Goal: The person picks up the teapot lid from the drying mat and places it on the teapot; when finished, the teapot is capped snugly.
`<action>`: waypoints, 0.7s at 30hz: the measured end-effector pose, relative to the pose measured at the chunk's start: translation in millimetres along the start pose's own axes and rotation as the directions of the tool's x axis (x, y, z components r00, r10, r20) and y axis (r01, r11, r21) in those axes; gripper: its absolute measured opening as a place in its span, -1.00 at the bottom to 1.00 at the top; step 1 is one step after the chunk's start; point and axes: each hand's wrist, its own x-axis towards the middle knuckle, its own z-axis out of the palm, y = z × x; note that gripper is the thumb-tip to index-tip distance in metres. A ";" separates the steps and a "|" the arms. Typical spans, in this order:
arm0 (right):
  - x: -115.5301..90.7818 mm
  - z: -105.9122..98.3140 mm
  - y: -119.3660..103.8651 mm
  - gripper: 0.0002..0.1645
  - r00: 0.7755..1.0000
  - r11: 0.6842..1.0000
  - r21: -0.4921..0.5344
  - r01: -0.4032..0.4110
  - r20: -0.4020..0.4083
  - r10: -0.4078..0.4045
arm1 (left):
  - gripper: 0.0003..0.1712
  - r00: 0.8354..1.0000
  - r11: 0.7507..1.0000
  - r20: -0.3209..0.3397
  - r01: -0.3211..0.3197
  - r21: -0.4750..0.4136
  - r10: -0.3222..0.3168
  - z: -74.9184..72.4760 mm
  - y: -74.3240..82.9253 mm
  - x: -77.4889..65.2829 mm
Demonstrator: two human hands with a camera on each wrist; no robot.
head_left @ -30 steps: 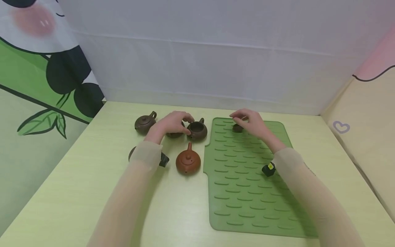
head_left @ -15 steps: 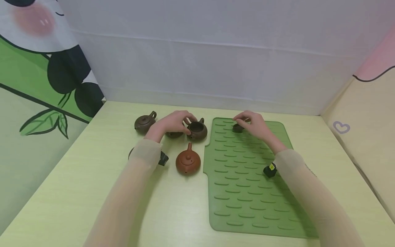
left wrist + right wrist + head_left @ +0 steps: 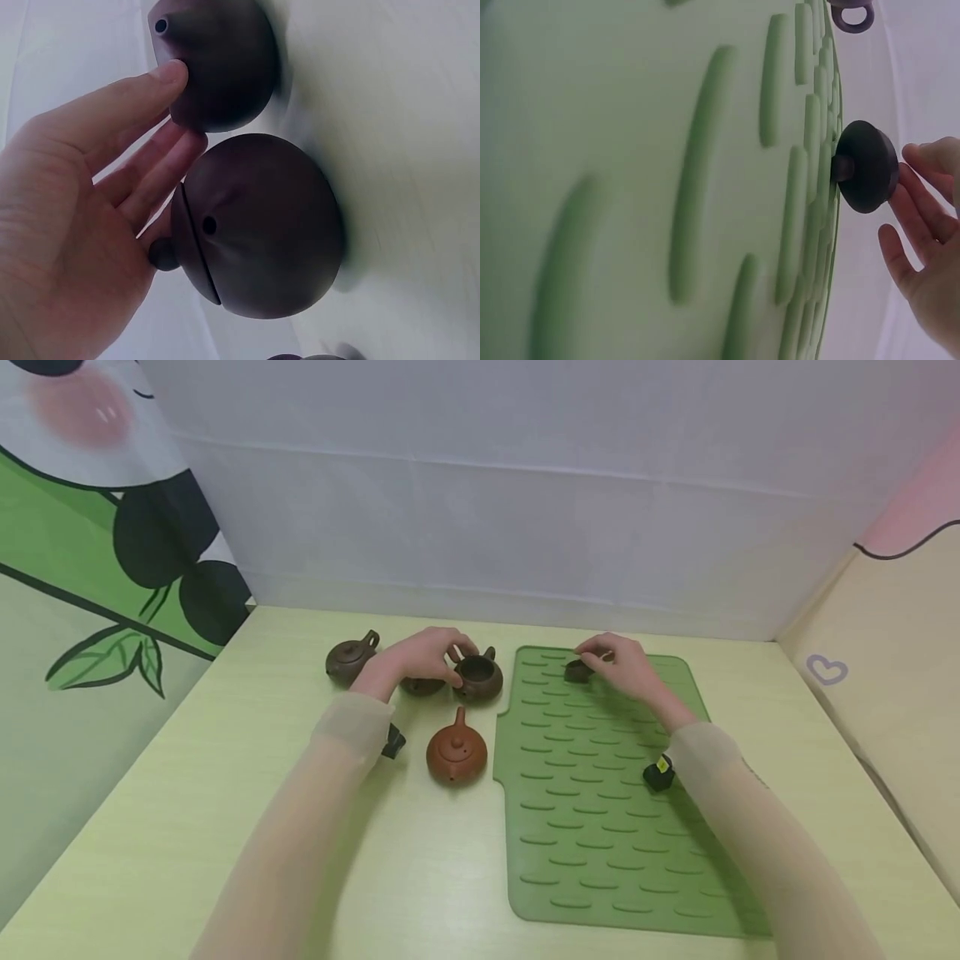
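Note:
My left hand (image 3: pixel 427 653) holds a dark, lidless teapot (image 3: pixel 478 681), its thumb beside the spout and its fingers on the far side. Beneath that hand a lidded dark teapot (image 3: pixel 262 225) stands close by, mostly hidden in the head view. On the green mat (image 3: pixel 585 827) a small dark lid (image 3: pixel 866 166) lies upside down, resting on its knob. My right hand (image 3: pixel 626 668) is just beside the lid with loosely bent fingers; a fingertip is right at its edge and the thumb stands apart from it.
A reddish-brown teapot (image 3: pixel 457 756) with a straight side handle stands in front of the dark ones, left of the mat. Another dark lidded teapot (image 3: pixel 351 662) is at the back left. A white cloth wall (image 3: pixel 487 527) rises behind the table.
My right hand has drawn slightly right off the lid, which stays on the mat. My left hand has shifted very little on the teapot.

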 end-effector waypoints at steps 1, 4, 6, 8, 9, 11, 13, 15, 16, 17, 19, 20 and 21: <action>-0.3 0.0 1.1 -0.69 1.000 1.000 0.002 -0.003 -0.004 0.003 | -0.36 1.000 1.000 0.002 -0.004 0.002 0.004 -0.2 -0.3 0.5; -0.5 0.5 5.7 -0.69 1.000 1.000 0.000 -0.004 -0.019 0.004 | -0.36 1.000 1.000 0.006 -0.004 0.001 0.004 -1.2 0.2 0.8; -0.9 0.5 8.8 -0.70 0.999 1.000 -0.002 -0.002 -0.032 0.002 | -0.36 1.000 1.000 0.006 -0.001 -0.001 0.001 -1.6 0.6 1.1; -1.5 0.0 11.8 -0.69 0.999 1.000 -0.007 -0.009 -0.039 0.009 | -0.36 1.000 1.000 0.005 0.002 -0.004 -0.002 -2.0 1.3 1.0; -1.9 -0.5 13.2 -0.69 0.999 1.000 -0.007 -0.016 -0.037 0.016 | -0.36 1.000 1.000 0.005 0.003 -0.006 -0.003 -2.1 1.5 1.1; -3.4 -2.0 15.8 -0.66 0.999 0.999 -0.013 -0.035 -0.022 0.035 | -0.36 1.000 1.000 0.003 0.004 -0.009 -0.004 -1.8 0.9 1.9; -4.9 -3.4 17.1 -0.63 0.999 0.999 -0.020 -0.048 0.007 0.048 | -0.36 1.000 1.000 0.002 0.000 -0.010 0.000 -1.4 0.2 2.0; -6.0 -4.2 17.0 -0.60 0.998 0.999 -0.029 -0.045 0.034 0.046 | -0.37 1.000 1.000 0.000 -0.002 -0.011 0.002 -1.1 -0.7 1.6; -6.3 -4.3 16.6 -0.59 0.998 0.999 -0.033 -0.036 0.041 0.037 | -0.36 1.000 1.000 0.000 -0.002 -0.013 0.002 -0.9 -1.3 1.3; -6.5 -4.4 15.5 -0.59 0.999 0.999 -0.037 -0.024 0.043 0.025 | -0.36 1.000 1.000 0.000 -0.002 -0.016 0.002 -0.8 -1.5 0.6; -6.4 -4.3 13.1 -0.61 0.999 0.998 -0.056 0.016 0.030 -0.015 | -0.36 1.000 1.000 -0.001 -0.002 -0.020 0.002 -0.5 -2.2 -0.3; -6.4 -4.0 11.8 -0.63 0.999 0.997 -0.072 0.037 0.020 -0.036 | -0.36 1.000 1.000 -0.002 0.001 -0.022 -0.001 -0.3 -3.0 -0.6; -6.3 -3.7 10.0 -0.65 0.999 0.995 -0.089 0.054 0.008 -0.053 | -0.36 1.000 1.000 -0.001 0.001 -0.024 -0.001 -0.2 -3.5 -0.6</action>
